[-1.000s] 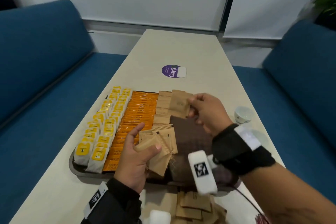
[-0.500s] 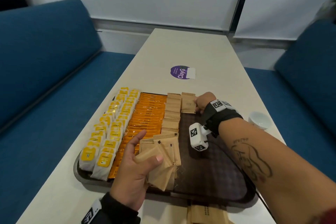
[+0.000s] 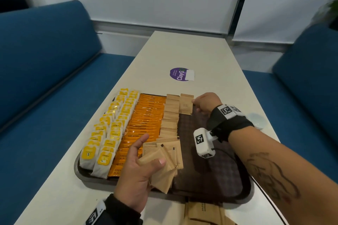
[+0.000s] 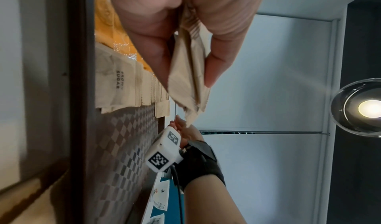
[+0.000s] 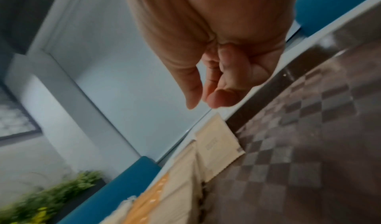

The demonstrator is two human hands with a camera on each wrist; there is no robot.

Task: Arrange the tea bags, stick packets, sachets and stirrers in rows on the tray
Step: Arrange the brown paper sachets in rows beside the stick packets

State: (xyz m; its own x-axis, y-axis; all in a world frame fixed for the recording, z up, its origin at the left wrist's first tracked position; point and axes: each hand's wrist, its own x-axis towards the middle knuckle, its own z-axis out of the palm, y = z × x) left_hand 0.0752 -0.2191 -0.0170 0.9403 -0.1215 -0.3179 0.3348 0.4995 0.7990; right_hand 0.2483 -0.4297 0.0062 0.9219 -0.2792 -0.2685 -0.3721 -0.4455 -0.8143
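Sachets of brown sugar [image 3: 165, 162] sat fanned in my left hand [image 3: 139, 175], thumb on top and fingers curled beneath, over the tray's [image 3: 215, 193] 6 o'clock edge. My right hand [image 3: 205, 103] was out at the tray's 1 o'clock corner, its grip loosely curled and holding nothing as far as I could tell, fingertips [image 5: 218, 97] just beside the single sachet [image 3: 186, 104] lying there, at the head of a second brown row. To its 9 o'clock ran the filled sachet row [image 3: 170, 117], then the orange stick packets [image 3: 146, 122], then the yellow tea bags [image 3: 108, 133] along the tray's 9 o'clock side. No stirrers were visible.

I judged these sachets light, thin and limp, with crimped ends and loose grains inside; they would slide over one another easily, so the best hold was a thumb-and-finger pinch at a crimped end or flat across the middle, peeling one off the fan at a time.

Only the left wrist view showed the printed words BROWN SUGAR and how my thumb and fingers clamped the bundle [image 4: 188, 74] edge-on. Only the right wrist view showed my right palm bare, though blurred. Only the head view gave the whole layout of rows, the bare checked tray floor at 3 o'clock, and more brown packets [image 3: 203, 213] on the surface at 6 o'clock
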